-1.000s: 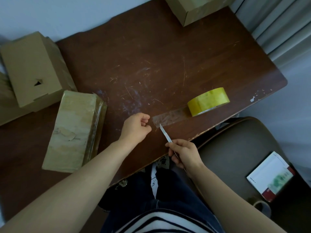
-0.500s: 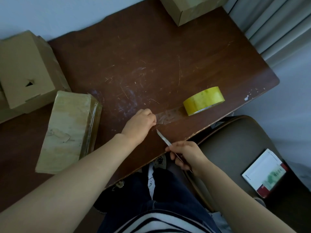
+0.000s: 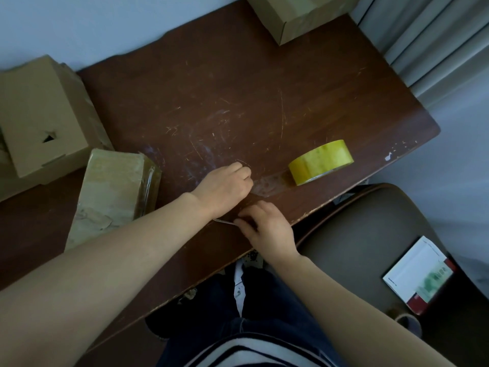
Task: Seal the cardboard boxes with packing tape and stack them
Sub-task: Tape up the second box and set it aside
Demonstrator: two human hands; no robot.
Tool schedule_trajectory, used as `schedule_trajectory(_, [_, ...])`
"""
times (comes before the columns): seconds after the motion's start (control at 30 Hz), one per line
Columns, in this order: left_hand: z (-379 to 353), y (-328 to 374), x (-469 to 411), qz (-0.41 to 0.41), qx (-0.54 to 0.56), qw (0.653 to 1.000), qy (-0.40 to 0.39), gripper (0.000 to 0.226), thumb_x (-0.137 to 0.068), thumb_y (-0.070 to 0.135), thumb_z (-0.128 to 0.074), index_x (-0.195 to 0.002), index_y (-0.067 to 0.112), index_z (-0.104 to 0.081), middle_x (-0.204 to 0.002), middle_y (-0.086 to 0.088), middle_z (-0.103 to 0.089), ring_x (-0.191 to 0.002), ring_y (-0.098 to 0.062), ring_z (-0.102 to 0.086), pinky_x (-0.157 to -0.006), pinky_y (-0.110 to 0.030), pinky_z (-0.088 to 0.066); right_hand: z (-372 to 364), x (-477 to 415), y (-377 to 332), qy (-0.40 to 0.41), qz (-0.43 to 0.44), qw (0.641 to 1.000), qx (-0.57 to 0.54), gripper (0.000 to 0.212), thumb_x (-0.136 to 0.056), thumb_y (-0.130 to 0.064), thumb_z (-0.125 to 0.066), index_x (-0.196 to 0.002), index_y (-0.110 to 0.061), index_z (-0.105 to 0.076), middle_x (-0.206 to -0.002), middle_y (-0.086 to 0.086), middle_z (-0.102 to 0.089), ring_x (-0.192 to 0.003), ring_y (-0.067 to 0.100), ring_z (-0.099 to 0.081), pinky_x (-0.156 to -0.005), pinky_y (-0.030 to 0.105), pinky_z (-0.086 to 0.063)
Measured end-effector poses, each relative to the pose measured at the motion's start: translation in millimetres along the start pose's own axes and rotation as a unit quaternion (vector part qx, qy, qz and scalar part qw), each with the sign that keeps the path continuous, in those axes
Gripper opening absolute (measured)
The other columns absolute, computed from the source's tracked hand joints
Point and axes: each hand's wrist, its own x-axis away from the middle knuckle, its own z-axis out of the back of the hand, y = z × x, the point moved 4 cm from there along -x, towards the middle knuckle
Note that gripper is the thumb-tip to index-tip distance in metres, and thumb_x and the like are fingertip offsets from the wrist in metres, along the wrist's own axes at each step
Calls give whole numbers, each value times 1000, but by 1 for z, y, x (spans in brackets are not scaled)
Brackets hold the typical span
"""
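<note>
A yellow roll of packing tape (image 3: 321, 161) lies on the dark wooden table (image 3: 238, 83) near its right front edge. A clear strip of tape (image 3: 270, 182) runs from the roll to my left hand (image 3: 225, 185), whose curled fingers pinch the strip's end against the table. My right hand (image 3: 264, 229) sits at the front edge just below and grips a thin metal blade (image 3: 223, 221) that points left under my left wrist. A tape-wrapped box (image 3: 113, 197) lies left of my hands.
A plain cardboard box (image 3: 39, 115) with a small hole in its top stands at the far left. Another box (image 3: 296, 17) stands at the table's back edge. A brown chair (image 3: 357, 234) with a booklet (image 3: 418, 274) on it is at the right.
My left hand slid forward onto the strip's end. My right hand rose onto the table edge and turned the blade from pointing up at the strip to pointing left under my left wrist.
</note>
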Motion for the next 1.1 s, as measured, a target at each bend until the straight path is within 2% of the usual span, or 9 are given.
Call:
schedule_trajectory(0.1, [5,1,1,-11,-10,1000,2,22,-95,4,-47,-113,9,-60,-119,-5,-53,-110,-18,-45,-82,-25,-37,16,2,16,137,-110,981,-80,19,-85,-14,-70,-104,-12,-65,-102,-1,-54,-83,14,-55,-66,27,-44])
schedule_trajectory(0.2, [8,4,1,-27,-9,999,20,20,-88,-4,-52,-103,1,-64,-109,-12,-59,-102,-26,-52,-78,-29,-42,17,-18,19,99,-114,988,-34,37,-87,-16,-69,-123,-12,-61,-121,4,-49,-95,17,-55,-72,30,-48])
schedule_trajectory(0.3, [8,5,0,-26,7,1000,11,18,-94,5,-50,-106,4,-64,-110,-9,-58,-104,-23,-51,-80,-28,-40,16,-33,14,71,-95,993,-5,20,-90,-22,-66,-106,-13,-71,-116,1,-58,-95,22,-59,-73,35,-51])
schedule_trajectory(0.4, [11,-7,9,141,179,973,50,13,-93,26,-58,-101,16,-63,-100,6,-58,-93,-13,-54,-75,-24,-43,16,-34,16,77,-103,992,-16,15,-91,-24,-64,-98,-14,-73,-109,0,-63,-94,21,-60,-73,34,-49])
schedule_trajectory(0.47, [6,-18,22,332,400,849,91,20,-87,36,-57,-87,17,-64,-82,10,-63,-74,-10,-56,-63,-24,-43,17,-32,17,105,-111,988,-38,13,-89,-20,-67,-94,-10,-73,-104,3,-64,-92,21,-61,-72,34,-49])
schedule_trajectory(0.57, [-16,-8,28,503,654,563,-49,54,-89,51,-47,-83,2,-69,-70,-9,-73,-49,-14,-54,-37,-19,-31,17,-32,17,120,-125,983,-63,11,-86,-17,-69,-92,-9,-74,-99,3,-65,-89,21,-62,-74,36,-51])
schedule_trajectory(0.63, [-21,-1,21,527,688,493,-73,68,-85,62,-53,-88,-3,-67,-75,-16,-73,-42,-13,-51,-31,-17,-25,17,-31,16,121,-125,983,-64,10,-86,-17,-70,-92,-10,-75,-98,3,-64,-88,20,-62,-73,36,-51])
schedule_trajectory(0.87, [-25,-7,4,543,635,550,7,13,-87,7,-67,-81,-5,-65,-65,-13,-65,-31,-6,-41,-29,-14,-23,25,-20,20,107,-90,987,-73,14,-83,-4,-68,-95,-7,-75,-100,5,-65,-90,20,-62,-78,37,-52])
schedule_trajectory(1.1, [-22,-10,4,507,576,641,5,19,-87,11,-69,-68,12,-66,-58,1,-68,-41,-4,-45,-36,-14,-37,-1,8,-2,-39,104,989,97,34,-62,-17,-89,-92,-9,-77,-84,10,-68,-76,30,-64,-64,34,-55])
